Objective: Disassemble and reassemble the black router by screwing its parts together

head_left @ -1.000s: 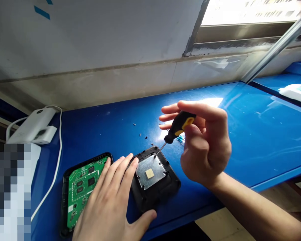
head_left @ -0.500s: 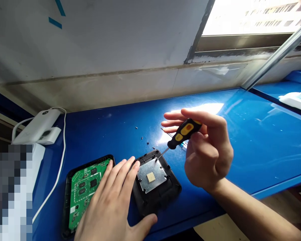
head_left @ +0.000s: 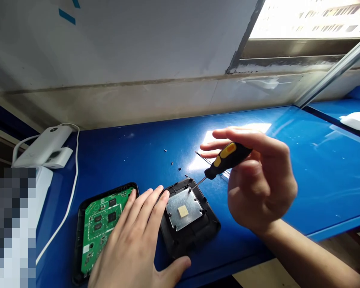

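from the head view, i see the left hand laid out with its fingers extended, gripping nothing; it reaches across the green circuit board to the left edge of the black cover, which lies on the blue worktop. how hard it presses, i cannot tell. the right hand grips the screwdriver by its handle, the tip at the far corner of the metal plate inside the cover. the shaft leans well over, so to my mind bringing it nearer upright would seat the tip more squarely; the fastening there is too small to make out. a steady left hand should stop the cover twisting. 4 tiny screws lie loose just beyond it, so small, calm turns seem wise.
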Motion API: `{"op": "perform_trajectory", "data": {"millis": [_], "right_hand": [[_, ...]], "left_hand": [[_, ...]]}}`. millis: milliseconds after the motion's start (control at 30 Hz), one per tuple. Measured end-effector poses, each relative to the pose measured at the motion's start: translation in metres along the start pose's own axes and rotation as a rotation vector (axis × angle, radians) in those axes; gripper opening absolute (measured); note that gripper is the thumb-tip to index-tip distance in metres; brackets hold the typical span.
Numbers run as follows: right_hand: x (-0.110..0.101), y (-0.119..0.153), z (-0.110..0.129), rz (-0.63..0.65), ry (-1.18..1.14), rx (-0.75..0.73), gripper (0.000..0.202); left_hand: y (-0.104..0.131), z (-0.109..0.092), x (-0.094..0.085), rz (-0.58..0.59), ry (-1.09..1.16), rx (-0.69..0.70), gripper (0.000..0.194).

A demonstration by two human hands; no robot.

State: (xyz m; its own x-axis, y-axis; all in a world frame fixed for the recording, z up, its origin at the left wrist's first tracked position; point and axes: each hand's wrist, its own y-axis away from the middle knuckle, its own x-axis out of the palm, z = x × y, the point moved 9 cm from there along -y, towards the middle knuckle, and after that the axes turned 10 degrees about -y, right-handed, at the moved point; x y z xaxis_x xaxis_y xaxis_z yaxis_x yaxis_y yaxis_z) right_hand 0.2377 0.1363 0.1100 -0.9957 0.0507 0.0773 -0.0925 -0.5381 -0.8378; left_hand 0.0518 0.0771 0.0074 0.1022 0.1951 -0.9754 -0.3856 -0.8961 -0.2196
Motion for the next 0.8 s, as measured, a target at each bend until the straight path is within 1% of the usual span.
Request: {"op": "perform_trajectory", "data": {"millis": [67, 100, 167, 267, 333, 400, 500, 533, 600, 700, 733, 800], "right_hand": [[0.001, -0.001, 0.010, 0.020, 0.133, -0.117, 0.030], [0.002, -0.001, 0.013, 0.031, 0.180, -0.153, 0.033], [0.002, -0.001, 0.013, 0.029, 0.191, -0.146, 0.034], [0.000, -0.001, 0.004, 0.013, 0.084, -0.044, 0.033], [0.001, -0.001, 0.000, 0.015, 0.016, -0.006, 0.029], [0.002, -0.002, 0.002, 0.025, 0.030, -0.038, 0.024], [0.003, -0.003, 0.010, 0.030, 0.155, -0.158, 0.029], [0.003, -0.003, 0.011, 0.029, 0.179, -0.170, 0.031], [0.002, -0.002, 0.005, 0.017, 0.159, -0.114, 0.032], [0.001, 0.000, -0.009, 0.015, 0.027, 0.043, 0.036], [0.002, 0.001, -0.011, 0.014, -0.002, 0.061, 0.035], [0.003, 0.001, -0.008, 0.018, 0.017, 0.041, 0.032]], "left_hand": [[0.001, 0.001, -0.001, 0.017, -0.021, -0.041, 0.094], [0.001, 0.001, -0.001, 0.024, -0.032, -0.059, 0.093], [0.001, 0.001, -0.001, 0.024, -0.039, -0.051, 0.092], [0.001, 0.000, 0.000, 0.000, -0.020, 0.014, 0.096], [0.001, -0.001, 0.000, -0.013, -0.010, 0.039, 0.097], [0.001, 0.000, -0.001, -0.005, -0.019, 0.007, 0.095], [0.000, 0.000, -0.004, 0.027, -0.046, -0.055, 0.090], [-0.001, -0.001, -0.005, 0.037, -0.047, -0.062, 0.089], [-0.002, -0.004, -0.006, 0.048, -0.037, -0.057, 0.088], [-0.004, -0.001, -0.006, 0.057, -0.034, -0.055, 0.085], [-0.004, -0.001, -0.005, 0.057, -0.036, -0.046, 0.085], [-0.004, -0.001, -0.005, 0.059, -0.032, -0.011, 0.085]]}}
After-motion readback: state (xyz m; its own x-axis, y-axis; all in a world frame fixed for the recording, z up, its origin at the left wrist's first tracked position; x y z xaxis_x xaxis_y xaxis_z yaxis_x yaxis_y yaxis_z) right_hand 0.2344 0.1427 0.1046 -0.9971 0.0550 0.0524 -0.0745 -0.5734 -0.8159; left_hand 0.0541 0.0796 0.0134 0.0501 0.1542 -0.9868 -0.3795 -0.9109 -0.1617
